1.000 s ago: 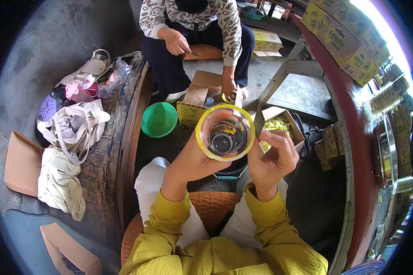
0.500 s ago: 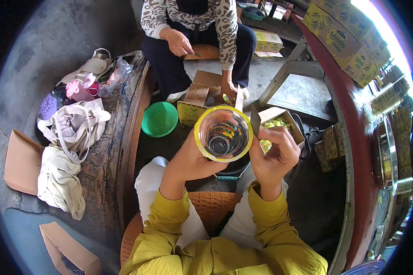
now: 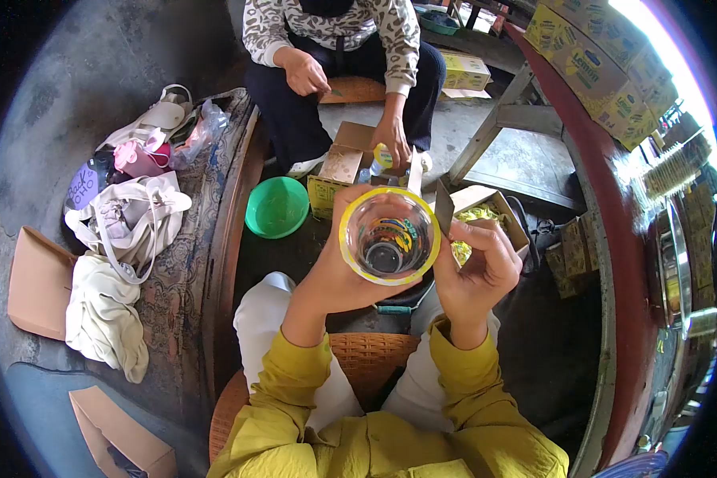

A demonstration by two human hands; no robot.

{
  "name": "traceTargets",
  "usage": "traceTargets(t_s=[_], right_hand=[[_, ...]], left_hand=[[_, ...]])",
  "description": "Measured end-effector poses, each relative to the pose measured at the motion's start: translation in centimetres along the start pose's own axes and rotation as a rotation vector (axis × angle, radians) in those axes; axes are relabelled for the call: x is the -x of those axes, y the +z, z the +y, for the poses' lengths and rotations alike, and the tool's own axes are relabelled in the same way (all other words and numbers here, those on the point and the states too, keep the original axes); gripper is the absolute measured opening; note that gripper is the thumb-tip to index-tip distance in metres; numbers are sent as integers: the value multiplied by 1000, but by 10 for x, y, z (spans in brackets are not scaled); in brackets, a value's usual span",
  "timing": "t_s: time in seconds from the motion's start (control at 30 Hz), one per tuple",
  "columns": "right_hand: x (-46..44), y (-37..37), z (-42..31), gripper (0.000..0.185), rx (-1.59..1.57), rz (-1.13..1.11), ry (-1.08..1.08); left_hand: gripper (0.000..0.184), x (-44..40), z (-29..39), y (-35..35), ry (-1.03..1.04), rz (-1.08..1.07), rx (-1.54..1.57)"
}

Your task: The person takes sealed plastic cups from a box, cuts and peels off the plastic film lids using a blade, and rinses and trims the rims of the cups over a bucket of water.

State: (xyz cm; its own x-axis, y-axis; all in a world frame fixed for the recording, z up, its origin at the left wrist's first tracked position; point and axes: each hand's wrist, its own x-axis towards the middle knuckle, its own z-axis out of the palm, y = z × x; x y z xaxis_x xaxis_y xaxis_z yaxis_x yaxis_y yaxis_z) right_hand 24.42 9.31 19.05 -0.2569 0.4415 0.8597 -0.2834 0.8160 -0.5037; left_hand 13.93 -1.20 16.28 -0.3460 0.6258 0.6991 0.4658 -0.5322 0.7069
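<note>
My left hand (image 3: 327, 263) is wrapped round a clear plastic cup (image 3: 382, 253) with a yellow rim, its open end facing me. Printed colours show through the cup's wall. Between thumb and fingers, my right hand (image 3: 478, 259) pinches a thin dark flat blade (image 3: 444, 209), held upright against the right side of the rim. Its handle, if any, is hidden in the fingers. Just beyond my right hand, a cardboard box (image 3: 520, 231) holds yellow-green scraps (image 3: 486, 213).
Opposite sits a person (image 3: 342, 48), one hand on a cup (image 3: 384, 156) at an open carton (image 3: 350, 163). A green basin (image 3: 277, 207) stands left of it. Bags (image 3: 135, 207) lie on the left bench; a wooden frame (image 3: 526, 119) and red edge (image 3: 581, 175) border the right.
The cup in my left hand has tilted and turned slightly, while the blade stays at its rim. The other person's hand has risen from the carton with a cup.
</note>
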Motion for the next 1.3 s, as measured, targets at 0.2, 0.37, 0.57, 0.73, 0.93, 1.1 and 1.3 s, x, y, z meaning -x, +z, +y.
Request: traceTargets(t_s=[0.2,0.37,0.57,0.73,0.93,1.1,1.3], right_hand=[[0,3,-3,18,32,32,-37],[3,6,-3,17,54,76,-6],[6,10,-1,17,76,80,-30],[6,10,-2,17,87,89,-49],[3,5,-1,17,95,89,-18],[2,1,0,18,28,39,-17],[2,3,-3,18,55,44,-16]], left_hand=[[84,0,-10,-3,0,-2,68],[73,-2,-11,2,-69,54,161],[65,-6,-6,9,-57,120,174],[63,-6,-12,1,-79,30,76],[67,-2,-7,6,-66,-4,115],[70,0,-8,0,-97,-28,155],[68,-1,-8,-2,-128,-60,170]])
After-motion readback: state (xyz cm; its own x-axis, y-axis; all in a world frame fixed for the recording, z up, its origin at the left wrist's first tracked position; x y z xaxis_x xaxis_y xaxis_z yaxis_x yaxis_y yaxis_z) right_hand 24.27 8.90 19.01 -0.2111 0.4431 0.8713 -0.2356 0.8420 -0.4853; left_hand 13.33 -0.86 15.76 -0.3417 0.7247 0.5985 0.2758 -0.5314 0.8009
